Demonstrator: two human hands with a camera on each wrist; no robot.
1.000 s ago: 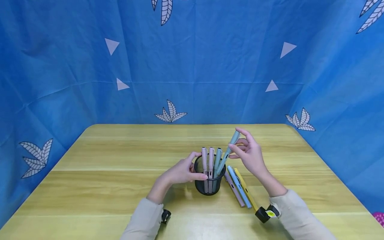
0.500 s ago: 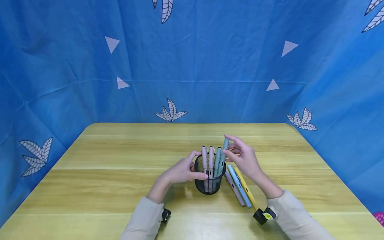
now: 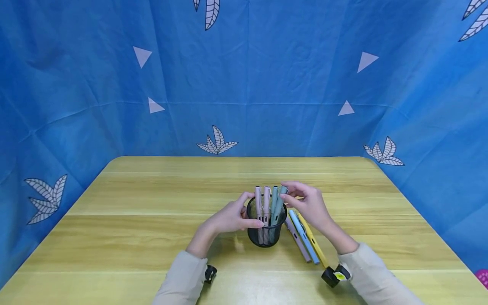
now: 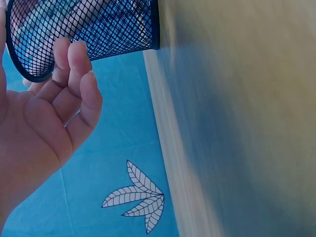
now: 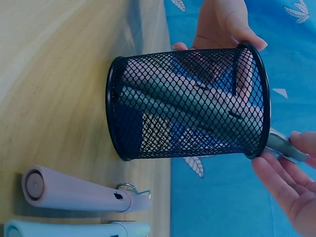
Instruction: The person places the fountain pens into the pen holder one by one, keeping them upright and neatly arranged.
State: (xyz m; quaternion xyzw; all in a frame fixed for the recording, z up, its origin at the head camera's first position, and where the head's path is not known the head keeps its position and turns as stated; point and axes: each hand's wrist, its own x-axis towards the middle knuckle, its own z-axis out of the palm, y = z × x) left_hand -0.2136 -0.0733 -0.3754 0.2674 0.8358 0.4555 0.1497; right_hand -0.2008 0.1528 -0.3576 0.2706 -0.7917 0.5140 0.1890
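A black mesh pen holder [image 3: 277, 234] stands upright on the table. My left hand [image 3: 228, 219] grips its rim from the left, the thumb lying across the front. Two pale pink pens [image 3: 266, 203] and a green pen [image 3: 274, 195] stand inside, caps up. My right hand [image 3: 309, 207] pinches the cap end of a second green pen [image 3: 280, 208], whose lower part is inside the holder. Through the mesh in the right wrist view, both green pens show. In the left wrist view, several fingers of my left hand [image 4: 54, 113] curl beside the mesh wall.
Right of the holder, a purple pen [image 3: 298, 242], a light blue pen [image 3: 304, 238] and a yellow pen [image 3: 313, 239] lie side by side on the wooden table [image 3: 152, 237]. A blue patterned curtain [image 3: 244, 84] hangs behind the table.
My right hand has moved left and down, lowering the second green pen into the holder and making it more upright. The left hand keeps its hold on the rim.
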